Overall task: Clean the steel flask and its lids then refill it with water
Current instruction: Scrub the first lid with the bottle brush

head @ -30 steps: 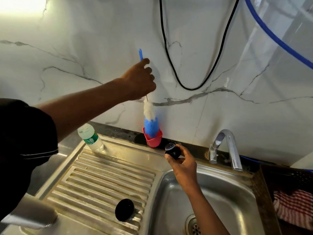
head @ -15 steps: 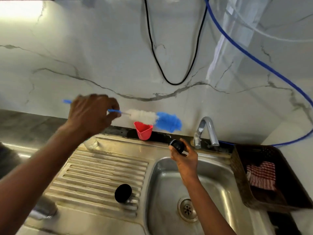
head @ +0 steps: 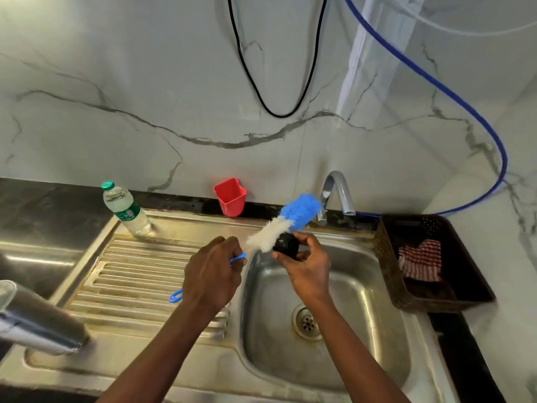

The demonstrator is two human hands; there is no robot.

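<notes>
This was a home kitchen. A steel sink with a ribbed drainboard sat in a dark stone counter, and a curved tap stood behind the basin. Marble-veined slabs covered the wall. Along the back edge stood a red cup and a green-capped water bottle. Just right of the sink, a brown basket held a striped cloth. A black cable and a blue hose hung against the wall.
</notes>
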